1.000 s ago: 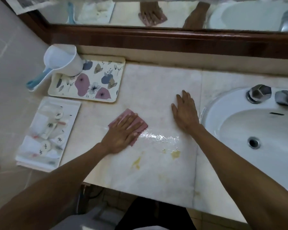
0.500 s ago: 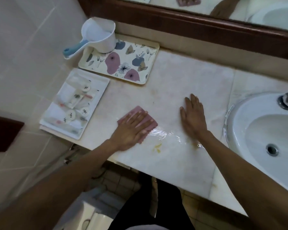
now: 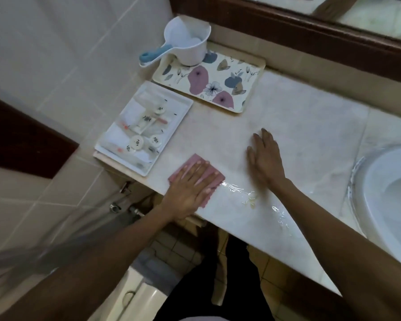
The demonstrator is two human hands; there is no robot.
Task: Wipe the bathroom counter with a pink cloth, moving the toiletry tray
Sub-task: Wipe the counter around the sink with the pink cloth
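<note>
My left hand (image 3: pixel 188 189) lies flat, fingers spread, pressing the pink cloth (image 3: pixel 188 163) onto the pale marble counter (image 3: pixel 306 126) near its front edge. My right hand (image 3: pixel 265 158) rests flat and empty on the counter to the right of the cloth. A wet streak with a small yellow stain (image 3: pixel 250 201) lies between the cloth and my right forearm. The white toiletry tray (image 3: pixel 181 105), holding several wrapped items, sits at the counter's left end, just left of the cloth and apart from it.
A floral tray (image 3: pixel 248 72) stands at the back left with a white scoop (image 3: pixel 185 42) with a blue handle on its corner. A white sink basin (image 3: pixel 380 193) is at the right. A wood-framed mirror runs along the back. A tiled wall borders the left.
My left hand has slid the pink cloth left and toward the front edge, closer to the toiletry tray, leaving a wet streak. The view has turned left. My right hand stays flat.
</note>
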